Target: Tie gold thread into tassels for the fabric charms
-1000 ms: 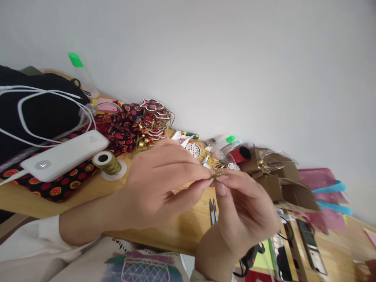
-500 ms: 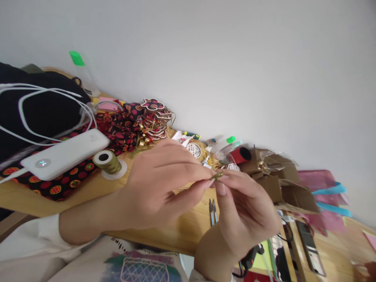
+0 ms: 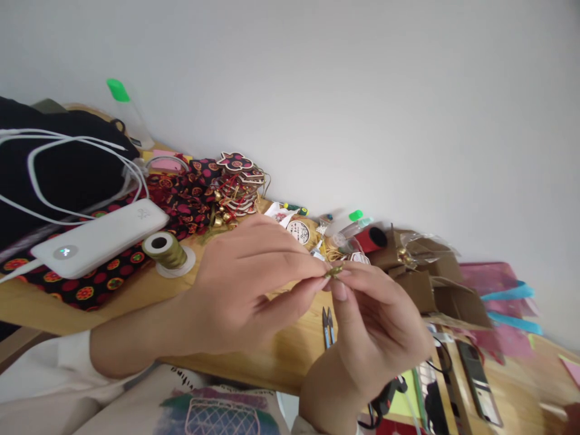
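My left hand (image 3: 254, 284) and my right hand (image 3: 378, 320) meet above the wooden table, thumb and forefinger of each pinched together. Between the fingertips is a small bunch of olive-gold cord (image 3: 334, 272), gripped from both sides; its finer shape is hidden by the fingers. Below the hands lie thread snips (image 3: 328, 326) with blue handles, blades pointing away from me. A spool of olive-green thread (image 3: 170, 254) stands left of my left hand. Past the left hand are a stack of decorated wooden pendants (image 3: 238, 181) and some gold bells (image 3: 221, 217).
A white power bank (image 3: 102, 238) with a cable rests on dark patterned fabric (image 3: 86, 293) at left. Behind the hands are a round printed tag (image 3: 298, 232) and bottles. To the right stand an open cardboard box (image 3: 453, 296), a pink bag (image 3: 493, 278) and a phone (image 3: 479, 380).
Both hands keep nearly the same pose, still pinching the cord. The right thumb has shifted very slightly to the left.
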The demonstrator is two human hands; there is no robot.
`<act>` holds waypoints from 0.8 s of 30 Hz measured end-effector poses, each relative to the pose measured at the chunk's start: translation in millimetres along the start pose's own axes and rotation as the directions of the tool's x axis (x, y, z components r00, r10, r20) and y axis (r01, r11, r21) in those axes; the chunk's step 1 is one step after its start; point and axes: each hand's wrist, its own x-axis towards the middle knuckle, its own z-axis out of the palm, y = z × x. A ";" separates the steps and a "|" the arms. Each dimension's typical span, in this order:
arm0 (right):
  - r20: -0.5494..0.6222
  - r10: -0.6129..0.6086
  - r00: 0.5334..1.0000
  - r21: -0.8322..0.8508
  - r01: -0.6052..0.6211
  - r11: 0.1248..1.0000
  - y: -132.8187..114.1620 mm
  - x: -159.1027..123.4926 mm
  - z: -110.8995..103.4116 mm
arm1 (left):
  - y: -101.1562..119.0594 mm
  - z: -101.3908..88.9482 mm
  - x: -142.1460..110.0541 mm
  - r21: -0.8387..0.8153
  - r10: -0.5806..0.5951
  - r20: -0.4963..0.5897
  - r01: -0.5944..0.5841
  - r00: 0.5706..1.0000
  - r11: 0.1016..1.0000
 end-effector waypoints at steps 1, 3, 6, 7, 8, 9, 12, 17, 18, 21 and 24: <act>0.007 0.000 1.000 0.000 0.000 1.000 -0.3 0.3 -0.8 | 0.2 -0.4 -0.2 0.000 -0.001 -0.003 0.001 1.000 1.000; 0.026 0.001 1.000 -0.008 -0.001 1.000 -1.0 0.9 -2.5 | 0.2 -1.0 -0.8 -0.001 0.002 -0.002 -0.002 1.000 1.000; 0.043 0.006 0.999 -0.024 -0.005 1.000 -1.7 1.5 -4.7 | -0.6 -0.7 -1.8 -0.009 0.007 -0.007 -0.007 1.000 1.000; 0.043 0.006 0.999 -0.025 -0.005 1.000 -1.8 1.6 -5.2 | -0.8 -0.2 -1.8 -0.013 0.007 -0.007 -0.007 1.000 1.000; 0.041 0.007 0.999 -0.025 -0.006 1.000 -1.8 1.5 -5.4 | -0.9 0.2 -1.6 -0.018 0.006 -0.007 -0.006 1.000 1.000; 0.040 0.007 0.999 -0.024 -0.006 1.000 -1.6 1.4 -5.3 | -0.9 0.7 -1.3 -0.024 0.004 -0.007 -0.004 1.000 1.000; 0.042 0.009 0.999 -0.018 -0.008 1.000 -0.6 0.9 -3.0 | 0.0 1.4 -0.3 -0.055 -0.009 -0.007 0.009 1.000 0.998; -0.038 -0.035 0.999 0.056 0.037 0.998 2.2 0.5 2.8 | 2.1 0.0 0.2 -0.080 -0.044 0.007 0.044 0.999 0.996; -0.037 -0.041 0.998 0.049 0.043 0.998 2.3 0.7 2.9 | 2.1 -0.6 0.2 -0.080 -0.044 0.013 0.045 0.999 0.996; -0.002 -0.049 0.999 -0.017 0.049 0.999 0.8 1.8 -0.1 | 1.4 -2.2 0.3 -0.085 -0.049 0.028 0.051 0.998 0.995; 0.032 -0.034 0.999 -0.074 0.036 0.997 -2.1 2.7 -4.3 | 0.5 -2.0 0.0 -0.093 -0.062 0.037 0.065 0.997 0.994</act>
